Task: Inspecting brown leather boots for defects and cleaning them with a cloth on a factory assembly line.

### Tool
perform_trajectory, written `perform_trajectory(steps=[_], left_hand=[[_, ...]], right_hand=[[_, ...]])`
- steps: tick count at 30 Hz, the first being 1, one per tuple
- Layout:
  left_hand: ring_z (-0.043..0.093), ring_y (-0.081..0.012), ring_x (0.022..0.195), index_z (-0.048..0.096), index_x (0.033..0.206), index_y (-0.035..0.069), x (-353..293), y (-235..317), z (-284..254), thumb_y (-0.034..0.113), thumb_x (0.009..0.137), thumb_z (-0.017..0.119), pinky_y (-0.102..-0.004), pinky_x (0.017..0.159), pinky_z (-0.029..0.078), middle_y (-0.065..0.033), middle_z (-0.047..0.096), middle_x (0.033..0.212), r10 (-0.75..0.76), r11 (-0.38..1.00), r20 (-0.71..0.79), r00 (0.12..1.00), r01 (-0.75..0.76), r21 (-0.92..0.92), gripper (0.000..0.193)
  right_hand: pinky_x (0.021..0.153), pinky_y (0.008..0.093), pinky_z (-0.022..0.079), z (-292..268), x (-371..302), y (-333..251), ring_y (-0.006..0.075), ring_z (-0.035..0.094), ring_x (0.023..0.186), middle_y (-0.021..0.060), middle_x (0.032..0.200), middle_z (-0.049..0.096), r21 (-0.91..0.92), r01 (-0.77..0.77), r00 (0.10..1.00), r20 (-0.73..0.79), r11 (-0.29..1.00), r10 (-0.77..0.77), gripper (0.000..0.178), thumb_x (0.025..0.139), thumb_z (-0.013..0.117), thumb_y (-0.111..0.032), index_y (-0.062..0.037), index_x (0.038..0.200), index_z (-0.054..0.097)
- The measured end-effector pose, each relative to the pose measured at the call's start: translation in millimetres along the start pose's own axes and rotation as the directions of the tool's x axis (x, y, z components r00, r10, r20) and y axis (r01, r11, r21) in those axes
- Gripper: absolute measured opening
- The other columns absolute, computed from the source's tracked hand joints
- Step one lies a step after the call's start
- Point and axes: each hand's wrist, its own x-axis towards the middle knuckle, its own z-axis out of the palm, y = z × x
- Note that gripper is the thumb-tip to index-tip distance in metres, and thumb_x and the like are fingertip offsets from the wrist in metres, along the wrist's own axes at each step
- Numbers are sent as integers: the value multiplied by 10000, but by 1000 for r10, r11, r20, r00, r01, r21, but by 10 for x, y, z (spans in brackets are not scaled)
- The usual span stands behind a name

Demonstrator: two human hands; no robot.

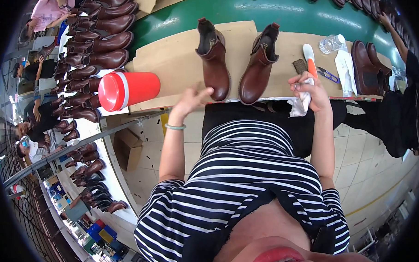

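Two brown leather ankle boots stand side by side on a cardboard-covered bench, toes towards me: the left boot [215,68] and the right boot [257,74]. My left hand [191,101] is open beside the left boot's toe, slightly blurred; its fingertips reach the toe, but whether they touch it I cannot tell. Closed near the bench edge, my right hand [315,94] grips a crumpled white cloth [300,105], which hangs below the fingers. Just beyond that hand lie a brown pad [300,66] and a tool with a white and orange handle [310,60].
A red cup with a white band [142,87] lies on the left. To the right are blue-handled snips [328,75], a clear bottle [329,45], white paper [345,71] and more boots [365,65]. Rows of boots [107,44] line the left; people work nearby.
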Motion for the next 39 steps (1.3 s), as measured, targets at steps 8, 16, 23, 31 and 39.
perform_trajectory(steps=[8,16,23,31,39], left_hand=[[574,-136,702,564,1194,-12,469,1172,-312,343,901,587,-266,552,477,-75,601,839,389,915,-292,873,-404,11,462],[532,-113,596,538,1203,-55,953,1119,-369,94,779,637,-273,477,422,-31,569,761,363,898,-175,915,-292,330,461],[521,-84,581,591,1192,-58,726,1216,-327,-34,765,569,-239,528,444,6,592,717,312,950,-150,938,-309,49,429],[581,-211,700,616,1217,26,-191,1280,-4,-136,729,503,-288,612,474,-126,571,842,876,481,-224,427,-737,474,526],[574,-247,734,657,1193,57,-159,920,252,-136,615,547,-346,649,491,-117,577,883,950,125,-298,-88,-771,625,620]], right_hand=[[511,240,386,704,835,-510,116,513,596,57,772,615,-424,-33,938,-327,905,-119,304,779,713,-184,-38,1026,612],[755,299,505,649,1341,-245,176,656,817,137,892,698,-839,150,857,-154,522,-493,385,696,720,-159,6,1041,668],[698,283,494,653,1368,-257,147,629,747,89,830,686,-786,189,898,-105,589,-427,322,717,658,-97,-6,1025,676],[589,225,421,1689,376,-442,72,511,641,26,714,557,-777,449,774,92,440,-626,415,734,655,7,-26,1146,616],[559,240,421,1630,93,-152,102,522,611,33,731,563,-785,589,577,243,192,-780,437,706,691,38,-24,1134,626]])
